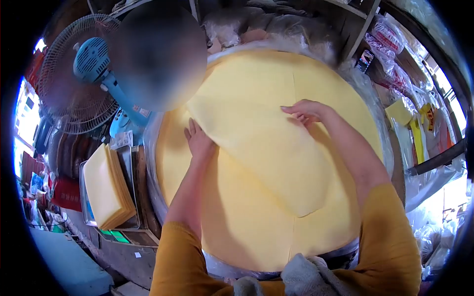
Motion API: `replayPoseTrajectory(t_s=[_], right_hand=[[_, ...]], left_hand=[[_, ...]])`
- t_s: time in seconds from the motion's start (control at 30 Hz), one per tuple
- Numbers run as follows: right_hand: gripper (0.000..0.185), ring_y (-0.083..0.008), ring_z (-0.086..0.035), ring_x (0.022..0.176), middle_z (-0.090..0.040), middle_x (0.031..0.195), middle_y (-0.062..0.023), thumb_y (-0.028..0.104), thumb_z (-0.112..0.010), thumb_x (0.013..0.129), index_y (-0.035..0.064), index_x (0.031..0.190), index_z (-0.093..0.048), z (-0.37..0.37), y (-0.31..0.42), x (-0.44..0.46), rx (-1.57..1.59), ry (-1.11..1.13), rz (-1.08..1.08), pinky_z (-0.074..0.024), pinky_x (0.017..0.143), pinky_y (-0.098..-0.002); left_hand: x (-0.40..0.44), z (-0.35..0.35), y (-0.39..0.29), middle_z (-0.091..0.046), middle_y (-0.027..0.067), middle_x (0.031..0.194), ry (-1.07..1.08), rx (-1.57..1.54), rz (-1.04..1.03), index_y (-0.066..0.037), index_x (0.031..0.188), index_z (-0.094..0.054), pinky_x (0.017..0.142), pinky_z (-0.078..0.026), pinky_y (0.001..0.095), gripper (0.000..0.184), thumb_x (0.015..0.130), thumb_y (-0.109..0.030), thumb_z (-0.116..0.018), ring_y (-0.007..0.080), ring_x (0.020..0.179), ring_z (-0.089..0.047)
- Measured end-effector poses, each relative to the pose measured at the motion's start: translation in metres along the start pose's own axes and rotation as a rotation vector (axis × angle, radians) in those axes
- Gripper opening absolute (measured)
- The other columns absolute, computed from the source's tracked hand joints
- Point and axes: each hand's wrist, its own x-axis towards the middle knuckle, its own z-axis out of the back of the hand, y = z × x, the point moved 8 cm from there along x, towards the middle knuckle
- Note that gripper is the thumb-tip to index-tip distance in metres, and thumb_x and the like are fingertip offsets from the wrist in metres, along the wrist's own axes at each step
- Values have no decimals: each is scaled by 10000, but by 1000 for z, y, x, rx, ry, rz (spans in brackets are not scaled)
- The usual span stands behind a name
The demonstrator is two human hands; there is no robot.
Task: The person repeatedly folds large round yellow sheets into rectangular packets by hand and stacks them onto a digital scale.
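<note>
A yellow sheet (266, 148) lies slanted over a large round layer of yellow sheets (237, 212), its lower right corner raised or curved near the middle right. My right hand (308, 112) is above the sheet's right side, thumb and fingers brought together; whether the sheet's edge is pinched between them is hard to make out. Near the sheet's left edge, my left hand (199, 140) rests with its fingers apart on the yellow layer. Clear plastic (382, 133) shows around the rim of the round surface.
At the left, a stack of yellow sheets (108, 190) leans in a metal tray (133, 197) on a scale. A blue fan (94, 64) stands at the upper left. Shelves with plastic-wrapped goods (390, 37) line the right. A grey blurred disc covers the upper left centre.
</note>
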Motion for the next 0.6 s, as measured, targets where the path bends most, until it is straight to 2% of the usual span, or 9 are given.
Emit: replayPoseTrajectory(t_s=[0.1,0.2,0.3,0.33,0.37,0.4,0.47,0.53,0.6], right_hand=[[386,-64,-339,513,-421,578,54,461,-728,764,121,705,-556,-37,43,-17,-236,-207,168,-272,457,-255],[450,-112,-502,658,-554,728,-5,464,-738,749,53,893,-627,-35,64,-25,-388,-224,341,-393,552,-279],[830,-235,-439,1212,-494,1287,-149,452,-748,736,-37,1325,-427,29,50,-92,-211,-524,331,-396,948,-367],[704,-205,-527,1102,-572,1183,-124,407,-745,751,-25,1252,-502,80,25,-111,-183,-731,383,-441,887,-347],[574,-178,-599,976,-625,1090,-94,343,-732,772,-5,1189,-547,104,10,-138,-38,-547,429,-479,824,-314],[377,-161,-613,857,-642,964,-52,233,-707,767,44,1075,-596,143,-21,-166,135,-577,475,-485,808,-317],[337,-194,-637,905,-644,1005,-90,150,-652,807,0,1099,-578,191,-80,-238,396,-751,466,-508,831,-324],[345,-202,-635,944,-639,1047,-112,124,-636,826,-25,1129,-561,217,-129,-281,365,-827,386,-509,846,-328],[329,-208,-643,919,-644,1040,-116,105,-635,829,-29,1122,-567,223,-145,-285,373,-750,343,-517,836,-337]], left_hand=[[-3,-2,1,-206,170,1506,11,18,8,-117,1417,-328,1081,-158,565,658,845,-389,-505,389,1383,-176],[-1,0,0,-208,159,1509,-14,-59,44,-130,1418,-332,1085,-135,573,656,863,-447,-479,392,1385,-164],[-3,10,-3,-217,152,1508,-38,-179,107,-141,1415,-340,1086,-119,577,645,883,-492,-441,401,1384,-155],[-4,13,-5,-217,139,1511,-28,-138,121,-160,1423,-329,1093,-116,570,638,890,-497,-425,394,1387,-155],[-5,15,-6,-217,127,1514,-18,-97,135,-179,1431,-317,1099,-112,563,631,897,-501,-409,386,1390,-155],[-6,16,-6,-217,115,1518,-9,-57,152,-198,1439,-306,1106,-109,555,624,903,-506,-393,378,1393,-155],[-6,12,-4,-241,131,1505,-41,-43,154,-188,1428,-326,1090,-128,579,614,899,-487,-412,383,1381,-184],[0,12,-8,-262,147,1491,6,1,197,-167,1406,-355,1073,-136,605,598,896,-470,-426,394,1370,-205],[13,17,-18,-278,163,1478,140,73,284,-135,1375,-392,1054,-133,635,578,894,-453,-436,412,1359,-217]])
